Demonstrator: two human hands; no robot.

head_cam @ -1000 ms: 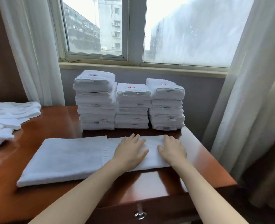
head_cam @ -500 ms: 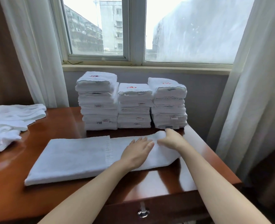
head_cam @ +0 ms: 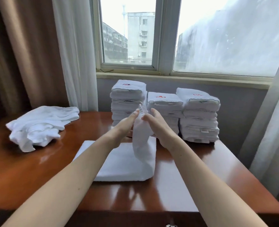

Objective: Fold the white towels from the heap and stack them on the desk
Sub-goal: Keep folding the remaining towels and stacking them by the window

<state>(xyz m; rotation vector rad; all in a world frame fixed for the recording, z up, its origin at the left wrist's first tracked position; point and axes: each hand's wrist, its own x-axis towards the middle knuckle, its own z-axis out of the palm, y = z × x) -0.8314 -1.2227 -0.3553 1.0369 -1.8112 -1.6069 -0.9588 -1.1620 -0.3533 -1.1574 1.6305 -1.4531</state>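
Note:
A white towel [head_cam: 124, 163] lies on the brown desk [head_cam: 184, 185] in front of me, its right end lifted upright. My left hand [head_cam: 126, 123] and my right hand [head_cam: 153, 122] hold that raised end between them, fingers pinching its top edge above the flat part. Three stacks of folded white towels [head_cam: 199, 115] stand at the back of the desk under the window, partly hidden behind my hands. The heap of unfolded white towels [head_cam: 40, 125] lies at the desk's left.
White sheer curtains [head_cam: 74, 51] hang at both sides of the window, with a brown drape [head_cam: 20, 51] further left. The desk's right edge [head_cam: 250, 169] drops off beside the right curtain. A drawer handle [head_cam: 171, 224] shows at the bottom.
Both hands left the flat towel's right end, took hold of it and raised it up and leftward over the rest. My view shifted right and closer.

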